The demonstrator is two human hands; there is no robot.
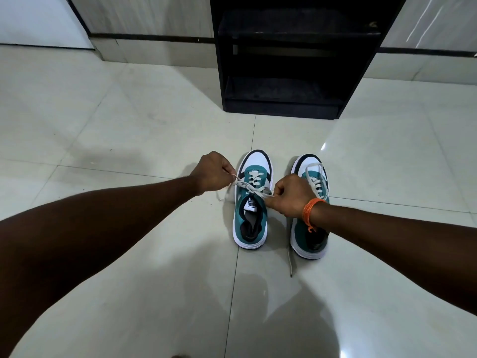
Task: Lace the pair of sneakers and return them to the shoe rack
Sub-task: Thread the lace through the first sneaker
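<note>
Two hands' fingers, left hand [213, 173] and right hand [290, 195], pinching flat white lace [251, 189], glossy teal sneaker [251, 215]

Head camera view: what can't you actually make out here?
- Teal-and-white right sneaker: its middle is hidden by the right hand and wrist.
- Off-white lace of the left sneaker: the gripped parts vanish inside both fists, including the left hand.
- Black shoe rack: top cut off by the frame edge; shelves too dark.
</note>
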